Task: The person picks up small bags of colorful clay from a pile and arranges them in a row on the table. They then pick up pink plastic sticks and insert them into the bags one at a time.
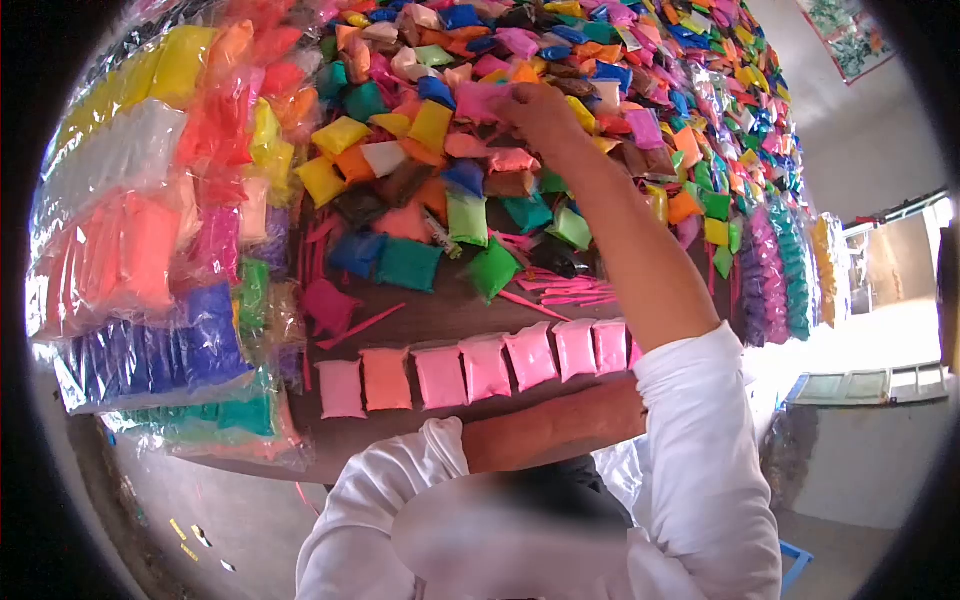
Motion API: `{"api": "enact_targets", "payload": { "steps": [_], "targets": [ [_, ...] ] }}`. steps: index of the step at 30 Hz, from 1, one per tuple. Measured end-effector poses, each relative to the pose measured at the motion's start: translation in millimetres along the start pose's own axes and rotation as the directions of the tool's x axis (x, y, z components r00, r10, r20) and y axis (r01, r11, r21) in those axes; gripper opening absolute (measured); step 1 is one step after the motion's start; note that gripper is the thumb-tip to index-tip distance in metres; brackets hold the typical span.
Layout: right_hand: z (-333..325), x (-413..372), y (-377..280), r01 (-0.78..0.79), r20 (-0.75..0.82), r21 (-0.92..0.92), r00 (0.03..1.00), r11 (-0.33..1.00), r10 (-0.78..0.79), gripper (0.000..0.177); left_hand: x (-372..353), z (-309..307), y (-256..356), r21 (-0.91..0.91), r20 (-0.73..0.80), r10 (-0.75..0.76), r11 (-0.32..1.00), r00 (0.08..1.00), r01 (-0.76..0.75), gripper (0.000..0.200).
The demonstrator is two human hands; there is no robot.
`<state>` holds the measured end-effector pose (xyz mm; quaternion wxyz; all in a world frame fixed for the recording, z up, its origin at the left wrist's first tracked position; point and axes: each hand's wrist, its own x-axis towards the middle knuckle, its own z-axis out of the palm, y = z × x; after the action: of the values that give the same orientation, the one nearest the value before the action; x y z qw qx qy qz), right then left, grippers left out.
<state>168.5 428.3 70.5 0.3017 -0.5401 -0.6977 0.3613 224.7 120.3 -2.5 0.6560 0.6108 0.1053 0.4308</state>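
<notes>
My right hand [543,118] reaches far over the table into a heap of small coloured packets. Its fingers are closed on the edge of a pink packet [482,101] lying among the others. My left forearm [555,428] lies across the table's near edge, pointing right; the hand itself is hidden behind my right sleeve. Just beyond that forearm, several packets stand in a row, mostly pink, such as a light pink packet [485,368], with one salmon-orange packet [385,379] near the left end.
Large clear bags of sorted packets, including a blue bag [190,335] and a salmon bag [120,255], are stacked at the left. Pink strips [565,290] lie on the brown tabletop [440,318]. More bagged packets [790,270] hang at the right edge, near a bright doorway.
</notes>
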Motion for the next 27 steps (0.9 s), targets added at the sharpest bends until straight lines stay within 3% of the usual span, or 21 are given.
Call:
{"api": "enact_targets", "payload": {
  "steps": [1, 3, 5, 6, 9, 13, 15, 18, 20, 22, 25, 27],
  "targets": [
    [-13.9, -13.5, -11.6, -0.041, 0.043, 0.095, 0.998, 0.995, 0.037, 0.021, 2.3, -1.7, 8.1, 0.112, 0.027, -0.011, 0.994, 1.000, 0.007, 0.030],
    [-30.8, -31.6, -17.7, -0.081, 0.111, 0.321, 0.993, 0.944, 0.047, 0.017, 0.5, -19.4, 21.3, 0.403, 0.224, -0.269, 0.901, 0.937, 0.163, 0.031],
    [-45.7, -48.9, -9.6, -0.083, 0.142, 0.570, 0.990, 0.817, 0.001, 0.017, -0.1, -24.8, 30.2, 0.369, 0.228, -0.186, 0.925, 0.956, 0.092, 0.029],
    [-54.9, -53.6, 0.6, -0.105, 0.170, 0.572, 0.985, 0.814, 0.007, 0.016, -0.2, -26.9, 34.5, 0.350, 0.229, -0.146, 0.935, 0.963, 0.058, 0.028],
    [-73.5, -90.6, 2.2, -0.075, 0.115, 0.554, 0.993, 0.829, 0.013, 0.017, 1.9, -32.6, 58.4, 0.262, 0.237, -0.250, 0.947, 0.939, 0.186, 0.028],
    [-92.3, -152.8, 8.4, -0.060, 0.032, 0.525, 0.998, 0.849, 0.050, 0.013, 2.6, -33.2, 32.9, 0.378, 0.324, -0.106, 0.925, 0.940, -0.026, 0.021],
    [-101.3, -190.6, 14.3, -0.078, -0.031, 0.527, 0.993, 0.846, 0.111, 0.026, 4.1, -35.8, 32.7, 0.296, 0.380, -0.129, 0.955, 0.916, 0.011, 0.022],
    [-116.4, -252.7, 33.4, -0.053, -0.157, 0.548, 0.974, 0.835, 0.165, 0.042, 2.4, -32.9, 26.4, 0.234, 0.326, -0.157, 0.969, 0.932, 0.081, 0.027],
    [-124.6, -298.9, 49.4, -0.070, -0.188, 0.631, 0.952, 0.773, 0.240, 0.039, 4.0, -32.5, 34.9, 0.278, 0.319, -0.261, 0.945, 0.911, 0.173, 0.031],
    [-128.0, -337.9, 70.6, -0.199, -0.265, 0.646, 0.847, 0.737, 0.462, 0.033, 5.4, -31.1, 39.2, 0.311, 0.311, -0.327, 0.922, 0.892, 0.229, 0.035],
    [-129.6, -376.0, 85.4, -0.169, -0.237, 0.763, 0.825, 0.624, 0.513, 0.025, 7.1, -29.4, 40.7, 0.361, 0.313, -0.381, 0.895, 0.870, 0.262, 0.040],
    [-127.1, -390.6, 88.0, -0.110, -0.259, 0.779, 0.841, 0.618, 0.475, 0.025, 9.3, -30.1, 44.2, 0.423, 0.325, -0.426, 0.864, 0.844, 0.273, 0.042]
  ]
}}
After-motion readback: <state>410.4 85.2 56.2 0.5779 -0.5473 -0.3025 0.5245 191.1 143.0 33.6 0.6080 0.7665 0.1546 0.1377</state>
